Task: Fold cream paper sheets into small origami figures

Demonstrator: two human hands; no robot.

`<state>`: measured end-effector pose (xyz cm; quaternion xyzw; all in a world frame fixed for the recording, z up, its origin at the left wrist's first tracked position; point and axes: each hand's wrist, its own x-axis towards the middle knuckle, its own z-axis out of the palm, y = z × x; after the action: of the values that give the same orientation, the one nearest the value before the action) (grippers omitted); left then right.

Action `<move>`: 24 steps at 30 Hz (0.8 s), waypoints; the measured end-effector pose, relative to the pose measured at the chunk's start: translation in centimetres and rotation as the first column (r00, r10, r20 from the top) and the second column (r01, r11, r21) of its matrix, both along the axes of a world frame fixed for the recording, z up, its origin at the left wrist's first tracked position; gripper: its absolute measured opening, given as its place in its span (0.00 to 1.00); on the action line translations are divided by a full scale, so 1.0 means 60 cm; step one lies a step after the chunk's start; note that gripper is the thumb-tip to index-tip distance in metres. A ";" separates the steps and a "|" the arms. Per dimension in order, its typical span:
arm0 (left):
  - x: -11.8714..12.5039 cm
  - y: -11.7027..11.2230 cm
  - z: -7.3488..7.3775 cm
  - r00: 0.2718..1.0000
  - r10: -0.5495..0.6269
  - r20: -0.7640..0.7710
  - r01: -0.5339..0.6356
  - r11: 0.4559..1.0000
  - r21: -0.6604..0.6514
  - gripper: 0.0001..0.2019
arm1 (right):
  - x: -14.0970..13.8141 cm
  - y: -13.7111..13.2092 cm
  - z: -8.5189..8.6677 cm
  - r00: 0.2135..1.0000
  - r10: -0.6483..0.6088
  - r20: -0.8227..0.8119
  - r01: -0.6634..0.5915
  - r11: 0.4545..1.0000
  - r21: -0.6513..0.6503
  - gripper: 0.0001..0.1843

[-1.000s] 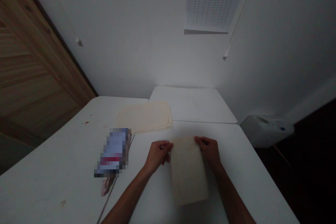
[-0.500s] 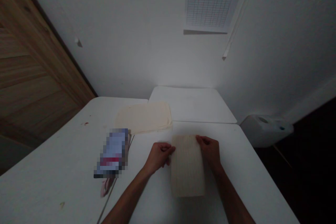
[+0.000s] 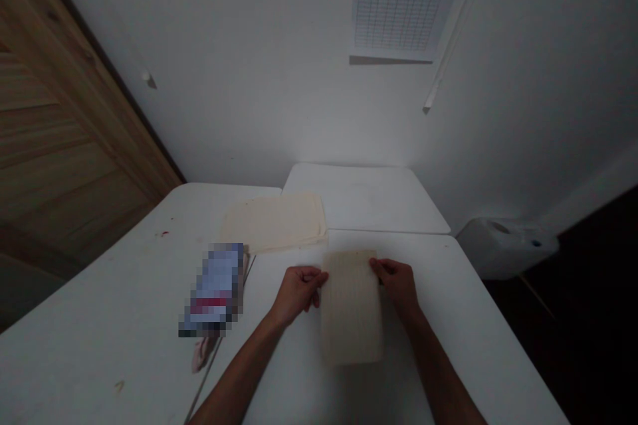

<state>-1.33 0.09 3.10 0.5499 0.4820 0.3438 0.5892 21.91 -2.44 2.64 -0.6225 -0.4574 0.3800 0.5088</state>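
Observation:
A beige rectangular sheet (image 3: 351,312) with fine lengthwise lines and rounded lower corners is held up over the white table. Whether it is cloth or paper I cannot tell. My left hand (image 3: 298,292) pinches its left edge near the top, thumb and forefinger together. At the upper right edge, my right hand (image 3: 399,282) grips it the same way. The lower part hangs free toward me, casting a shadow on the tabletop. Beyond my left hand lies a flat stack of similar pale beige sheets (image 3: 274,220).
To the left, a pixelated item (image 3: 214,289) rests on the table (image 3: 119,319), with a pinkish strap-like end (image 3: 202,353) below it. A white container (image 3: 508,246) stands off the right side. A printed chart (image 3: 399,13) hangs on the wall. A wooden door (image 3: 60,106) is at left.
The held sheet has shifted slightly left and away from me, its lower edge a little higher. Both hands keep their pinch and have moved a bit left with it.

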 end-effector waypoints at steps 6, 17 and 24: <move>-0.001 0.000 0.000 0.997 -0.035 -0.062 0.034 0.999 -0.015 0.17 | 0.001 0.000 0.002 0.996 -0.060 0.060 0.058 0.998 0.034 0.22; -0.003 -0.002 -0.004 0.981 -0.135 -0.139 0.131 0.991 -0.034 0.20 | 0.001 0.000 -0.004 0.994 -0.112 0.007 0.111 0.992 0.062 0.24; -0.004 0.001 0.000 0.998 -0.025 -0.063 0.024 1.000 -0.004 0.19 | 0.000 0.003 -0.005 0.989 0.017 -0.144 -0.021 0.999 -0.029 0.27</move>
<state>-1.57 0.18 3.09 0.5655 0.4941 0.3182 0.5787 21.94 -2.28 2.35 -0.5968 -0.4197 0.4358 0.5271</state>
